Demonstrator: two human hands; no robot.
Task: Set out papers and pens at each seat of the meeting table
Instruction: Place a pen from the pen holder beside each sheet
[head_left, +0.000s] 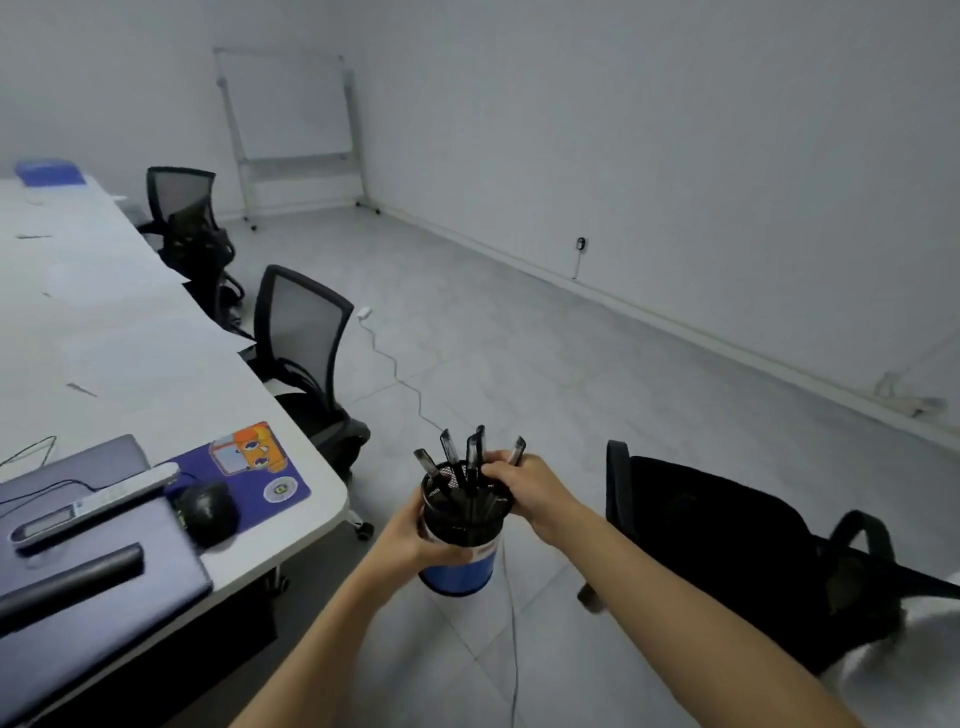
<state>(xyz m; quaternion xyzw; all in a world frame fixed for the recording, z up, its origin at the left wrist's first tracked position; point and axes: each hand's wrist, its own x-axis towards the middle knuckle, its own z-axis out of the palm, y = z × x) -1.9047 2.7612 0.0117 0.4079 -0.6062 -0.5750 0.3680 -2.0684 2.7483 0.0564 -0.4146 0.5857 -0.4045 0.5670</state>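
I hold a round pen holder (457, 564), black mesh above and blue below, over the floor beside the corner of the white meeting table (156, 374). My left hand (410, 535) wraps its left side. Several black pens (470, 460) stand in it. My right hand (524, 488) rests at its right rim, fingers closed on one pen (517, 449). White paper sheets (104, 275) lie along the table's near edge, and single pens (80, 388) lie on the table further in.
Two black mesh chairs (298, 338) are pushed in at the table's right side; a black chair (727, 540) stands by my right arm. Laptop (98, 571), mouse (208, 512) and blue mouse pad (244, 473) fill the table corner. A whiteboard (288, 109) stands at the far wall. A cable (405, 384) crosses the floor.
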